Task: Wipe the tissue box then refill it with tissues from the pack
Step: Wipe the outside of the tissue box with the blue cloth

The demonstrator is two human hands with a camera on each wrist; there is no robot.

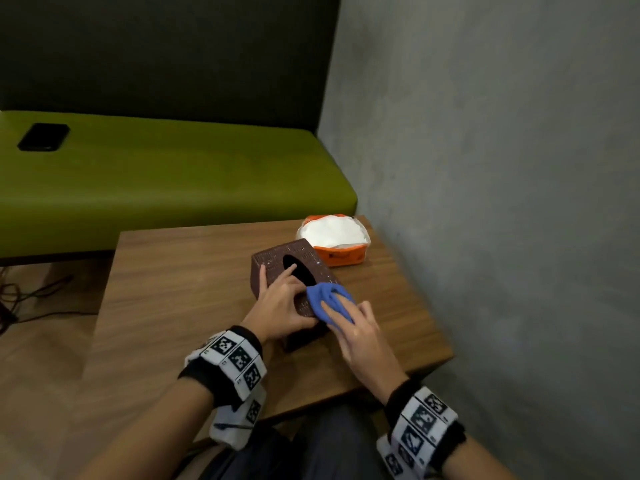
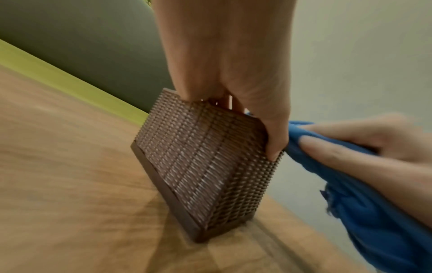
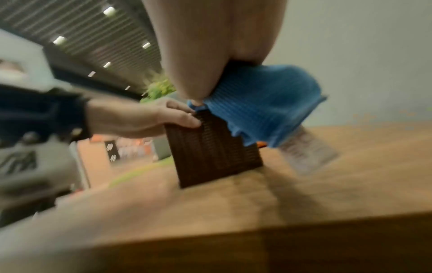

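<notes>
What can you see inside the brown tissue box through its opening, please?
Through the oval opening of the tissue box only darkness shows; no tissue sticks out. The left hand and the blue cloth cover its near end, so the inside there is hidden.

Head view looks down; both wrist views closely share the tissue box (image 2: pixel 198 166).

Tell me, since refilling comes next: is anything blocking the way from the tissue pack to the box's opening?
Partly. The left hand grips the tissue box, fingers at the edge of its oval opening, and the right hand presses the blue cloth on its top. The tissue pack lies open just behind.
</notes>
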